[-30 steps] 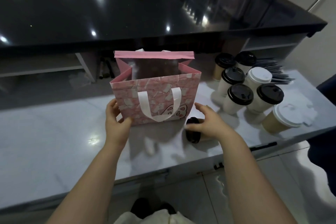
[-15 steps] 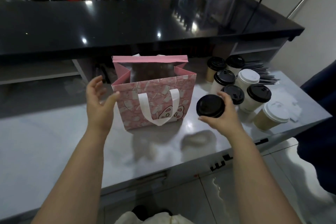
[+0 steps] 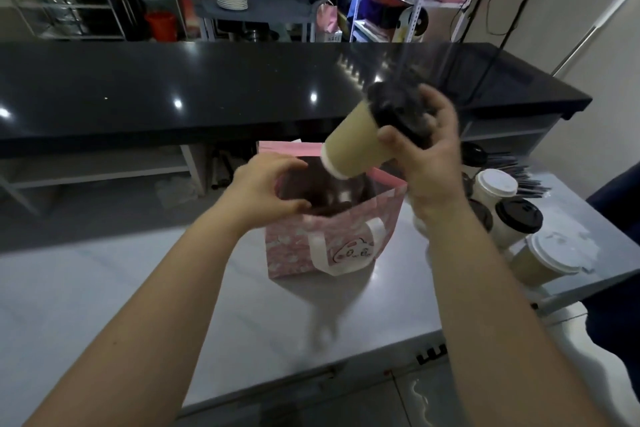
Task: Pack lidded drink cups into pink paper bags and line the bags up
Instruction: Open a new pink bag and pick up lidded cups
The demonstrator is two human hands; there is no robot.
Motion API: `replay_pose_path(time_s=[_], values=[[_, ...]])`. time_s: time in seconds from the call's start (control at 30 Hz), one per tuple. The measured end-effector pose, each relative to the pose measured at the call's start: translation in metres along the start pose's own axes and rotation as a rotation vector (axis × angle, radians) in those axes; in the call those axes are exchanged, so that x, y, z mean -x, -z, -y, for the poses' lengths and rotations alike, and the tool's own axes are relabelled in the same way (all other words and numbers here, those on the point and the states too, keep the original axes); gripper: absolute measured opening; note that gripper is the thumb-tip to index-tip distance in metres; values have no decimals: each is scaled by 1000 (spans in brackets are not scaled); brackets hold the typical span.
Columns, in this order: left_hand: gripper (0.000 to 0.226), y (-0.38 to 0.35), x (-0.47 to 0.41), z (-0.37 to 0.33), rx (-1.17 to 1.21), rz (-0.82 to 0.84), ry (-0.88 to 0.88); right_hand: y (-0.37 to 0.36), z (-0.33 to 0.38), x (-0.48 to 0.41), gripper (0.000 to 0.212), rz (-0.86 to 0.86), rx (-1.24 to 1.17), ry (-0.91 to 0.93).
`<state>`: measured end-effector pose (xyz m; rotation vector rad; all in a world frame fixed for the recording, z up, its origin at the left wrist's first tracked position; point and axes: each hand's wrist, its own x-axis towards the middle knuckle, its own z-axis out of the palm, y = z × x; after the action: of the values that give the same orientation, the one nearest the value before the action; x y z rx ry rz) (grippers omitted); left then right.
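A pink paper bag [image 3: 298, 246] with white ribbon handles stands open on the grey counter [image 3: 104, 288]. My left hand [image 3: 266, 184] grips the bag's left rim and holds its mouth apart. My right hand [image 3: 426, 152] holds a tan paper cup [image 3: 353, 146] by its black lid. The cup is tilted, its base pointing down-left over the bag's opening. Several more lidded cups [image 3: 516, 218], some with black lids and some with white, stand to the right of the bag, partly hidden by my right arm.
A raised black countertop [image 3: 207, 90] runs behind the bag. A bundle of dark straws [image 3: 530, 177] lies behind the cups. The counter's front edge is near me, its right end just past the cups. Shelving and people are in the background.
My right hand has lifted the black-lidded cup from counter level up over the bag and tipped it. My left hand has gone from beside the bag onto its left rim.
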<state>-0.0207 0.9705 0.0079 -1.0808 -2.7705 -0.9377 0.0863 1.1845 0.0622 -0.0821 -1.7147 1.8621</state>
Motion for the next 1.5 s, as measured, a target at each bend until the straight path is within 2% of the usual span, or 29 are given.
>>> replay_pose_path(time_s=[0.1, 0.2, 0.37, 0.5, 0.57, 0.7, 0.77, 0.97, 1.13, 1.23, 1.5], values=[[93, 1, 4, -1, 81, 112, 20, -18, -20, 1, 94, 162, 341, -95], [117, -2, 6, 0, 61, 233, 85, -8, -34, 3, 90, 308, 554, -198], [128, -3, 9, 0, 17, 322, 71, 6, -50, -7, 94, 554, 1073, -254], [135, -5, 10, -1, 43, 328, 59, -27, -70, -23, 90, 751, 1426, -216], [137, -3, 9, -1, 36, 331, 61, -44, -86, -27, 91, 794, 1386, -240], [137, -2, 11, 0, 12, 327, 44, -54, -111, -29, 100, 715, 1089, -399], [136, -3, 14, 1, 3, 321, 39, -53, -121, -24, 102, 716, 1058, -412], [133, -7, 17, 1, -15, 283, 47, -51, -136, -10, 102, 740, 1094, -414], [132, -11, 19, 2, -45, 255, 52, -59, -146, -7, 108, 871, 1359, -380], [130, -15, 24, 3, -81, 232, 47, -61, -152, -5, 105, 919, 1436, -411], [116, -18, 32, 6, -136, 219, 69, -69, -163, -6, 98, 901, 1542, -405]])
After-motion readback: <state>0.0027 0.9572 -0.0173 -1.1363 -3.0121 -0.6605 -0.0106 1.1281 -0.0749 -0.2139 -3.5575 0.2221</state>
